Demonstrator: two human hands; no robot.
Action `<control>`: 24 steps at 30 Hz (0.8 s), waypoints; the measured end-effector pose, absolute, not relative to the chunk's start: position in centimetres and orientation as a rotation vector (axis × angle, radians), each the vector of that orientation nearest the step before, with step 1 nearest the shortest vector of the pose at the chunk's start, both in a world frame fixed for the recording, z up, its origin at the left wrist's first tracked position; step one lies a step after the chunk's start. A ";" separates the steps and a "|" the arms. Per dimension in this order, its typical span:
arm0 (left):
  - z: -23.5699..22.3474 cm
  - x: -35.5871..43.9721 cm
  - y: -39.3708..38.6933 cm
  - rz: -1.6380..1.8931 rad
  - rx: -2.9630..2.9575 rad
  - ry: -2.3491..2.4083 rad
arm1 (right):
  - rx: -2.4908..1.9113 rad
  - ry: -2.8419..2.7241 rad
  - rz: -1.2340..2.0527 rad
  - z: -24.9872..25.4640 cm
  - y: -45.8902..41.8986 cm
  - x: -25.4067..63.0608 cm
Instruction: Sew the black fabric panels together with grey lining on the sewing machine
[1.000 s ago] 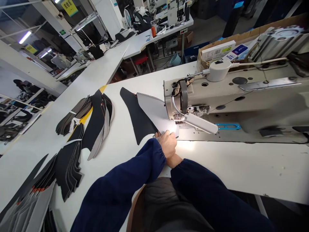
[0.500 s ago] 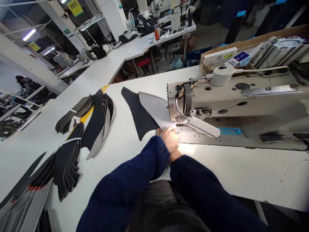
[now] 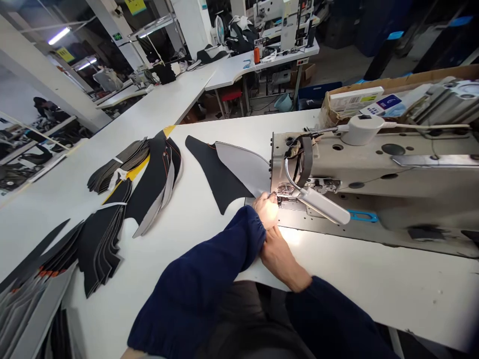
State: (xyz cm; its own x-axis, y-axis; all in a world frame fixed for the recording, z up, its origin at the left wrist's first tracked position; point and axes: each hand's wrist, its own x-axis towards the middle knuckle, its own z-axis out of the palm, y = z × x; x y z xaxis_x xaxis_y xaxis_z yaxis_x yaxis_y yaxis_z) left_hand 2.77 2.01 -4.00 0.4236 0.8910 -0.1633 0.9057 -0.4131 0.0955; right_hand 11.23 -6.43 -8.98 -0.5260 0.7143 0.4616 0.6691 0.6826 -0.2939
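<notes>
White sewing table (image 3: 355,284) beside a grey industrial sewing machine (image 3: 359,169): the left hand (image 3: 266,210), fingers curled, pinches a pointed black-and-grey fabric panel (image 3: 234,172) against the machine; the right hand (image 3: 277,257) lies half-hidden under the navy left sleeve (image 3: 209,269), its grip impossible to tell.
</notes>
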 end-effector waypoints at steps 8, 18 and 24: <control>-5.5 2.5 1.4 0.081 2.588 1.656 | -1.066 -2.306 0.014 -11.0 -8.6 16.3; -5.1 2.4 1.9 0.089 2.522 1.630 | -1.039 -2.307 0.051 -10.9 -8.4 16.2; -5.5 2.7 2.0 0.264 2.484 1.598 | -0.939 -2.307 -0.042 -11.3 -8.0 17.0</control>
State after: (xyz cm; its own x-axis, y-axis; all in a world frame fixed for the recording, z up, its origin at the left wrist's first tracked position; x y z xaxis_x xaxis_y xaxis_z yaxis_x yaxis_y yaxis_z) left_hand 2.71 2.00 -5.52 0.4081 0.9114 0.0530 0.8801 -0.4082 0.2424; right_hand 16.99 -8.00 -11.32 -0.5411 0.6165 0.5720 0.6369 0.7446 -0.2000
